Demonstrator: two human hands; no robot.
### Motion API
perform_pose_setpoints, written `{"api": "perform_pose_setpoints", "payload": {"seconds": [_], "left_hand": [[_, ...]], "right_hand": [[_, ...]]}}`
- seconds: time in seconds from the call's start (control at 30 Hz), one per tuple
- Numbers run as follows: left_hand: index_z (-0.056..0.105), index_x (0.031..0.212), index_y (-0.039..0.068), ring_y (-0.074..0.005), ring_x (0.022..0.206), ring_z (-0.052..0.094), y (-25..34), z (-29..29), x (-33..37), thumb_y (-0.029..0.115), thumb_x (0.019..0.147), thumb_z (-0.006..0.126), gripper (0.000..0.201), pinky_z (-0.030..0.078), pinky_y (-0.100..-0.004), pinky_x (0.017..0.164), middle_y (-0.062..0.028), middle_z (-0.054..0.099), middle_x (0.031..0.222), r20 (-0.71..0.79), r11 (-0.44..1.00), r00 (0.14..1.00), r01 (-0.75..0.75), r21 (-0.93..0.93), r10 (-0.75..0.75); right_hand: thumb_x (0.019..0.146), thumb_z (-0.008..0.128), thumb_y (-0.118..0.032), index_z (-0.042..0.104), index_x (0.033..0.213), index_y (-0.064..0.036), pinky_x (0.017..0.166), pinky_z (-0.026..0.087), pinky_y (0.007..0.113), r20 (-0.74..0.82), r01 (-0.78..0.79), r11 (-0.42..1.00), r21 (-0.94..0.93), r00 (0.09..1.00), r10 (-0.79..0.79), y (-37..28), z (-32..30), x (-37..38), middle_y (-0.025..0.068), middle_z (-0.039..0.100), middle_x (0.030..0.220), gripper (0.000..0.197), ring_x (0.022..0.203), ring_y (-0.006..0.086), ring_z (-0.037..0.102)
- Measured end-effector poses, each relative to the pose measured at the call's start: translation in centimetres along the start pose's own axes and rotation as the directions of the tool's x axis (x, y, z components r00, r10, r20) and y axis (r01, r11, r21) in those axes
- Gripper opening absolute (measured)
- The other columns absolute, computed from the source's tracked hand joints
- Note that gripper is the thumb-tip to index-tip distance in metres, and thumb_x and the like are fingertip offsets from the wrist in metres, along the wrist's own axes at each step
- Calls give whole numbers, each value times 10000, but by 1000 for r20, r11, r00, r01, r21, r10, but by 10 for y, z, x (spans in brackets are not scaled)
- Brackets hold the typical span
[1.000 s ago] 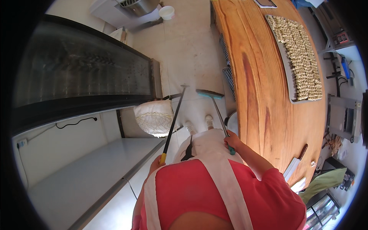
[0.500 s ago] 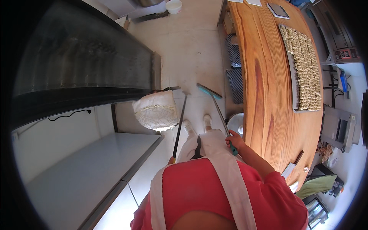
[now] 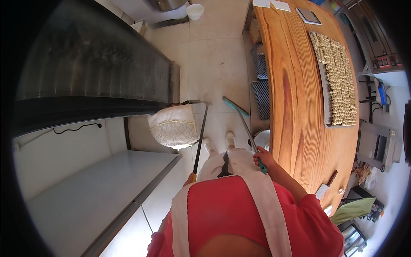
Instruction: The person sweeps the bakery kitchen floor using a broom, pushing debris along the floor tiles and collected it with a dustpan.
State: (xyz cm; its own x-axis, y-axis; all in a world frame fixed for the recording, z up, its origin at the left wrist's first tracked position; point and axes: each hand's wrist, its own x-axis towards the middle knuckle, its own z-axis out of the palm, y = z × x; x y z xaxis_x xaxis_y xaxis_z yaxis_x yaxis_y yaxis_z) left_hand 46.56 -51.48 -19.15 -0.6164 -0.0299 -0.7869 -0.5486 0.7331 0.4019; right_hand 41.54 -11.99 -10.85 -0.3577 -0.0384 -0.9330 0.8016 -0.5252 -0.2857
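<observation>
My right hand (image 3: pixel 265 158) is wrapped round the teal grip of a broom. Its long grey handle runs away from me to a teal broom head (image 3: pixel 235 106) with dark bristles, low over the floor beyond my feet. My left hand (image 3: pixel 189 179), partly hidden by my body, closes round the yellow end of a long dark pole (image 3: pixel 200 145). That pole slants down to the left of the broom; its far end is blurred, so I cannot tell what tool it is. White shoes (image 3: pixel 230 139) show between the two handles.
A pale cloth-covered bundle (image 3: pixel 174 128) stands left of the pole, beside a dark glass-fronted cabinet (image 3: pixel 94 64). Along the right runs a wooden table (image 3: pixel 295 107) bearing a tray of small pale pieces (image 3: pixel 340 79) and a knife (image 3: pixel 327 185). A white tub (image 3: pixel 195 11) sits far ahead.
The broom head has turned slightly and shifted a little nearer to me. Both hands keep their grips. The whole view has moved slightly.
</observation>
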Motion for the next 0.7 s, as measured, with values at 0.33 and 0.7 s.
{"api": "perform_pose_setpoints", "payload": {"seconds": [0.33, 0.7], "left_hand": [[306, 1291, 181, -163, 520, 516, 96, -60, -44, 86, 779, 469, 545, 451, -312, 486, -92, 538, 721, 80, 994, 991, 106, -31, -103], [332, 1284, 198, -147, 523, 505, 52, -53, -35, 155, 816, 461, 488, 435, -304, 476, -59, 499, 677, 1, 939, 999, -39, -341, 42]], "right_hand": [[740, 481, 19, 369, 1150, -48, 416, 405, 257, 9, 10, 999, 43, 1000, -11, 4, -8, -3, 92, 482, 658, 430, 527, 152, 478], [732, 480, 29, 373, 1156, -29, 417, 408, 256, 1, 23, 999, -38, 1000, -23, 8, -10, -10, 80, 475, 635, 440, 519, 145, 471]]}}
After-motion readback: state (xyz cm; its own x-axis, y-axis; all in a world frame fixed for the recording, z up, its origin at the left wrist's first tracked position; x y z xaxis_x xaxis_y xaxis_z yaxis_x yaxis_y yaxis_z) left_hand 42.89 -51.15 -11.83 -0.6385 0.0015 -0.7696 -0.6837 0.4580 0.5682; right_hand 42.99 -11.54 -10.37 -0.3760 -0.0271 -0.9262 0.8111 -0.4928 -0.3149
